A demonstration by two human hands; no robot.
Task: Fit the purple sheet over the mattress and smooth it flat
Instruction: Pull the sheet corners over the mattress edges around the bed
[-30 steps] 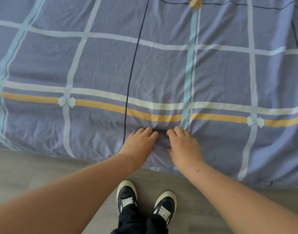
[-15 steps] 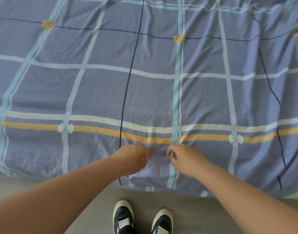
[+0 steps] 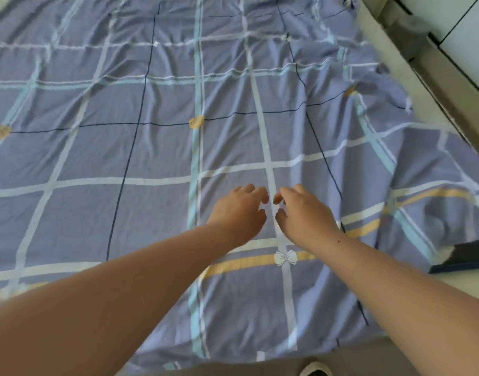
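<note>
Both bare forearms reached forward and converged, the left passing to the left of the white bow print (image 3: 285, 257) and the right wrist lying just beyond it to the right. The left hand (image 3: 239, 210) and right hand (image 3: 304, 213) sat side by side just beyond the bow, backs up, their fingertips close together but apart. The fingers of each hand were loosely curled and gripped nothing. Whether they touched the surface beneath could not be told.

one purple checked fabric sheet (image 3: 151, 213). two bare hands: left hand (image 3: 239, 210), right hand (image 3: 304, 213). one white-toed shoe (image 3: 315, 369).
</note>
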